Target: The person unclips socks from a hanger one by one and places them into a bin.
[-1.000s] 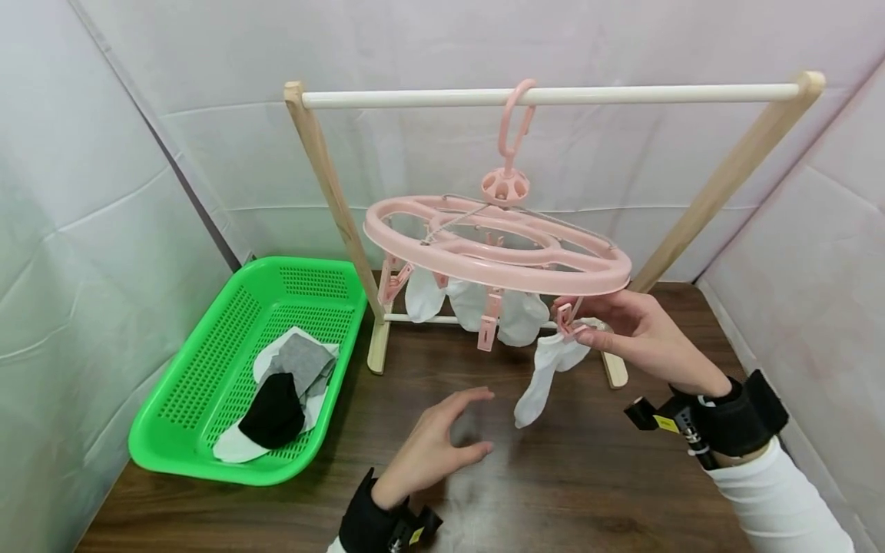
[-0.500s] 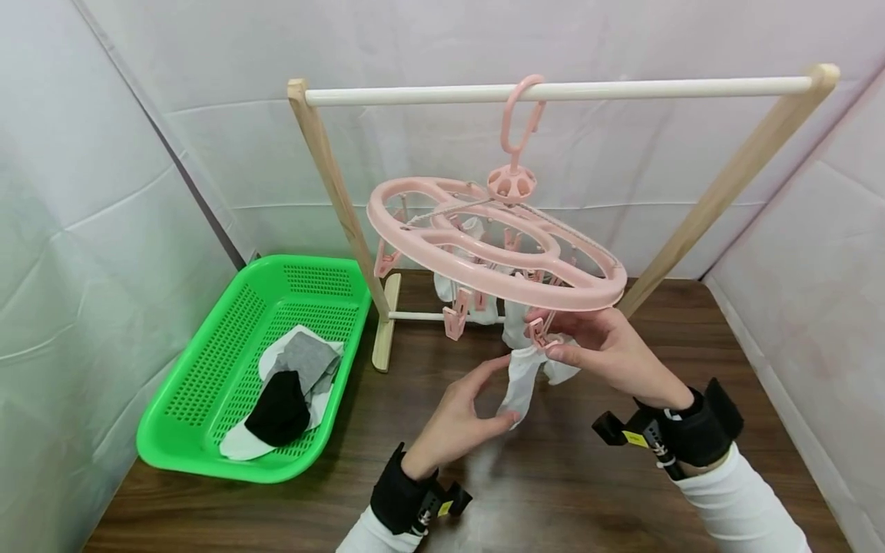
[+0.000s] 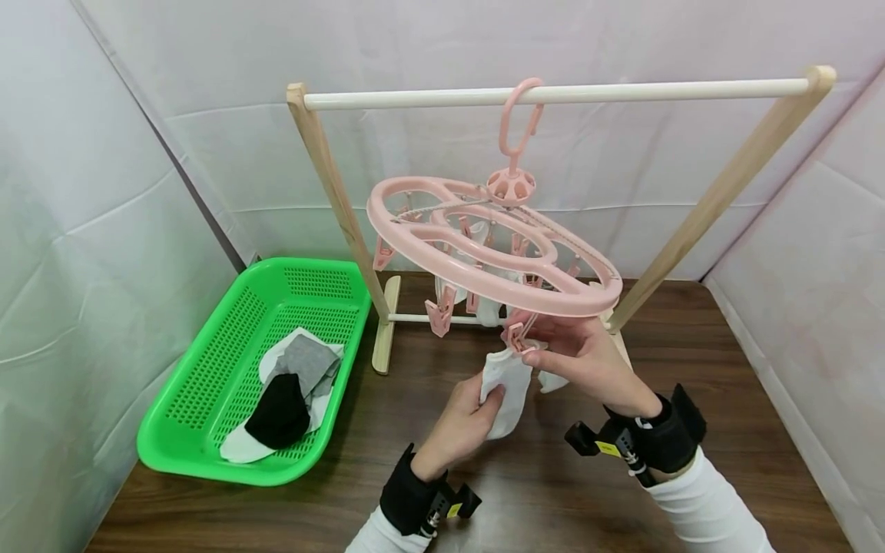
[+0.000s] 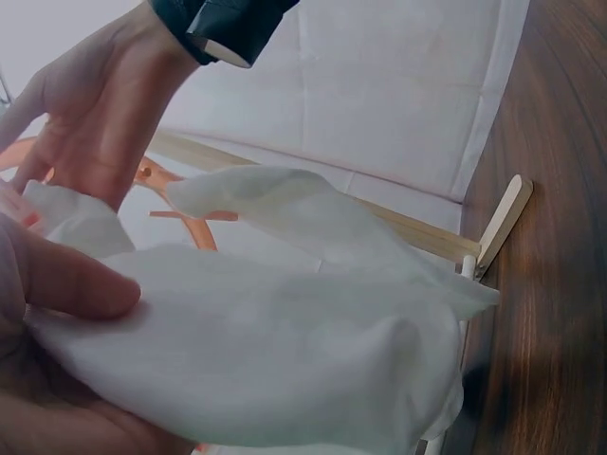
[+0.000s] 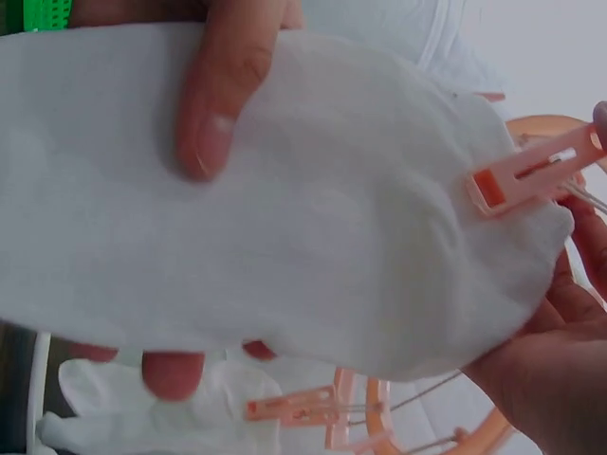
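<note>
With our left hand [image 3: 458, 421] we are pinching a white sock [image 3: 508, 392], which is hanging below the pink hanger [image 3: 494, 287]. With our right hand [image 3: 579, 359] we are gripping the clip [image 5: 531, 173] holding its upper end.

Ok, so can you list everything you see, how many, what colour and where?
Table: one, brown, underneath
Sheets: count unclear, white, behind and beside
Basket: one, green, table's left side
Clothes: at least three, black, grey, white, in the basket
Rack: one, wood and white, on the table
Hanger: one, pink, hooked on the rack
Clips: several, pink, under the hanger
Front sock: one, white, between the hands
Other socks: several, white, under the hanger
Left hand: one, holding the front sock
Right hand: one, pinching a clip
Wrist straps: two, black
Sleeves: two, white
</note>
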Available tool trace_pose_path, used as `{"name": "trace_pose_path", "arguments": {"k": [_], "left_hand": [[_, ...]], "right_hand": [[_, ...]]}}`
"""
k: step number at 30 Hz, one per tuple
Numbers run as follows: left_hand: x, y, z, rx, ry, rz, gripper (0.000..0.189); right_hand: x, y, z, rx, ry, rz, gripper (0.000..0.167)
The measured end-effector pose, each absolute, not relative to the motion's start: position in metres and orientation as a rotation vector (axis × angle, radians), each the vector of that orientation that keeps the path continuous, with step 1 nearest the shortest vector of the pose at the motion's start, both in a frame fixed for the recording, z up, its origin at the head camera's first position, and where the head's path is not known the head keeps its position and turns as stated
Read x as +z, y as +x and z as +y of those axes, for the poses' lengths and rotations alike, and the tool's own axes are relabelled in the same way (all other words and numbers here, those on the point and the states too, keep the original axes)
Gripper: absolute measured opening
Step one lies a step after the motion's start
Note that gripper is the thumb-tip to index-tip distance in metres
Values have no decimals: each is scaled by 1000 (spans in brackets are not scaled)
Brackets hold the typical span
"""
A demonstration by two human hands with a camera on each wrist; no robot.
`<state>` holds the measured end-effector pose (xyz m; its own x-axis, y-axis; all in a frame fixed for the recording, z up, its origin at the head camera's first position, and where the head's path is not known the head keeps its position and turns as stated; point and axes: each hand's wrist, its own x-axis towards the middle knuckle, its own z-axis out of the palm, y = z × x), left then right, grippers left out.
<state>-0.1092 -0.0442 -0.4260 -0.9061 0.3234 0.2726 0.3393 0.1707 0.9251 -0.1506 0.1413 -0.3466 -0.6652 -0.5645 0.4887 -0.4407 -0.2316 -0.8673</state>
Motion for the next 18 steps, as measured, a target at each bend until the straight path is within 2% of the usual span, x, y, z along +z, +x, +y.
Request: {"name": "trace_pose_path", "arguments": {"k": [18], "left_hand": [[-432,-104,-49,-1901,-591,-2415,22]], "right_hand": [[-357,-146,130,-2268,-1276,1863,26]]}}
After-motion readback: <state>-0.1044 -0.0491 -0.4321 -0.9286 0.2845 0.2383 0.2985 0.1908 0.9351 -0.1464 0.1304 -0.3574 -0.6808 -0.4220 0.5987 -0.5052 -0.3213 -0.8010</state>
